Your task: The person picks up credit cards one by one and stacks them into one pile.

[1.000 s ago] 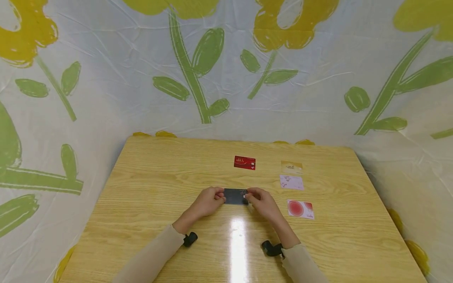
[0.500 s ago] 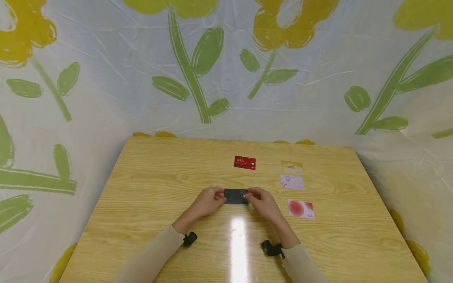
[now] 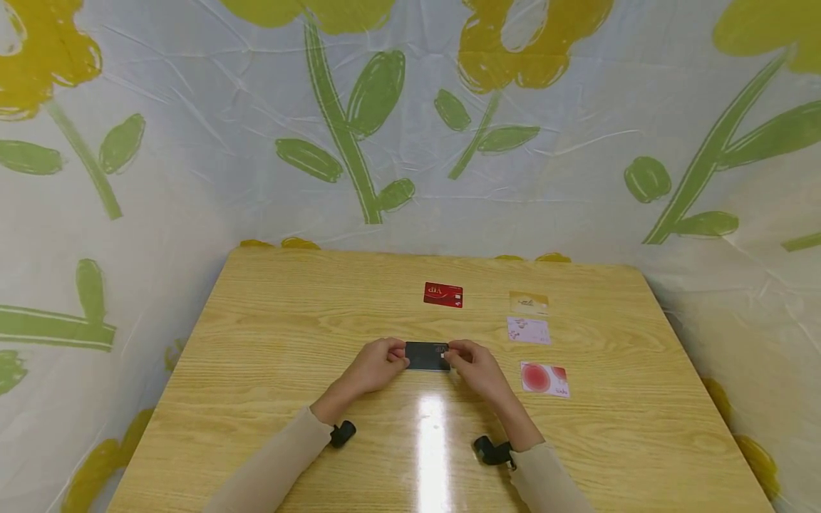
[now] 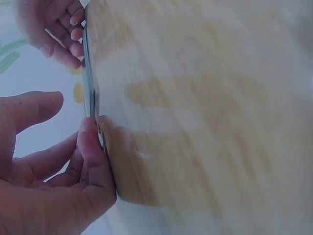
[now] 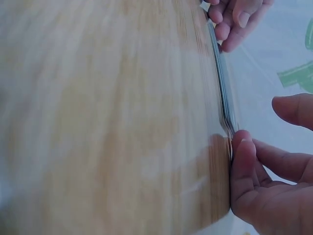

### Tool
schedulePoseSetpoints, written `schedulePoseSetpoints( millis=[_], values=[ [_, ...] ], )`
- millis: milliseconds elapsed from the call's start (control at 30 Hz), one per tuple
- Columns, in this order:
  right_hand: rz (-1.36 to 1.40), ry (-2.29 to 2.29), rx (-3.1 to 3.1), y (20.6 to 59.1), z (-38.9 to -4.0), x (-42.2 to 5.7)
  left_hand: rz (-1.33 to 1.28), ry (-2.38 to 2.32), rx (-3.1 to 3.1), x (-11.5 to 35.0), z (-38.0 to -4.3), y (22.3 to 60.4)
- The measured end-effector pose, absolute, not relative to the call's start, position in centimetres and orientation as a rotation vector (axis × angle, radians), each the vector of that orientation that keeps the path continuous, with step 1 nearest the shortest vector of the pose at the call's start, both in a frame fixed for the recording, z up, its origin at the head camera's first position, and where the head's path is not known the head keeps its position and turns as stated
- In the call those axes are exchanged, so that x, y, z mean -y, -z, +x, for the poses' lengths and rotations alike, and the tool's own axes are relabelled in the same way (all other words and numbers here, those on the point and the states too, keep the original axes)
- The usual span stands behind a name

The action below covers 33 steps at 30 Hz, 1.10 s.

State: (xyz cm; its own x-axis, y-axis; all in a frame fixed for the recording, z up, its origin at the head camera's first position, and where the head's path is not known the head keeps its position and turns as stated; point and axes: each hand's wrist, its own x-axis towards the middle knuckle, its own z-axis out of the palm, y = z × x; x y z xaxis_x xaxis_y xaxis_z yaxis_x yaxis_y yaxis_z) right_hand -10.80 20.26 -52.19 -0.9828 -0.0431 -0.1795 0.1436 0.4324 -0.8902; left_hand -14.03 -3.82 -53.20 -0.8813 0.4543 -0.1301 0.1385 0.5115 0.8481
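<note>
1 stack (image 3: 425, 356), dark on top, is seen at the lower centre of the head frame. Its left end is gripped by the curled fingers (image 4: 93, 149) of the left hand (image 3: 378, 363), its right end by those of the right hand (image 3: 476, 365). Several thin layers are shown along its edge in the wrist views; whether it is rested on the worktop (image 3: 269, 328) or held just above cannot be told.

The step in hand is judged to be an evening of the edges. For that, light and equal pressure should be applied from both ends, since a harder push from 1 side would probably make the layers slide or bow. The long sides are best levelled too.

The red card (image 3: 442, 294), above the stack in the frame, and the gold card (image 3: 529, 303), lilac card (image 3: 529, 330) and pink card (image 3: 545, 379), right of centre, should be left undisturbed.
</note>
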Motion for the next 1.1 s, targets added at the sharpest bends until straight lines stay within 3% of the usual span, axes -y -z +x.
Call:
schedulePoseSetpoints(
  millis=[467, 1100],
  values=[
    [0.084, 1.573, -2.643, 51.5, -13.4, -21.7, 0.475, -1.349, -2.477, 4.0, -18.2, 52.3],
    [0.145, 1.456, -2.724, 52.1, -20.6, -23.1, 0.389, -1.311, -2.571, -0.8, -26.5, 53.3]
  ],
)
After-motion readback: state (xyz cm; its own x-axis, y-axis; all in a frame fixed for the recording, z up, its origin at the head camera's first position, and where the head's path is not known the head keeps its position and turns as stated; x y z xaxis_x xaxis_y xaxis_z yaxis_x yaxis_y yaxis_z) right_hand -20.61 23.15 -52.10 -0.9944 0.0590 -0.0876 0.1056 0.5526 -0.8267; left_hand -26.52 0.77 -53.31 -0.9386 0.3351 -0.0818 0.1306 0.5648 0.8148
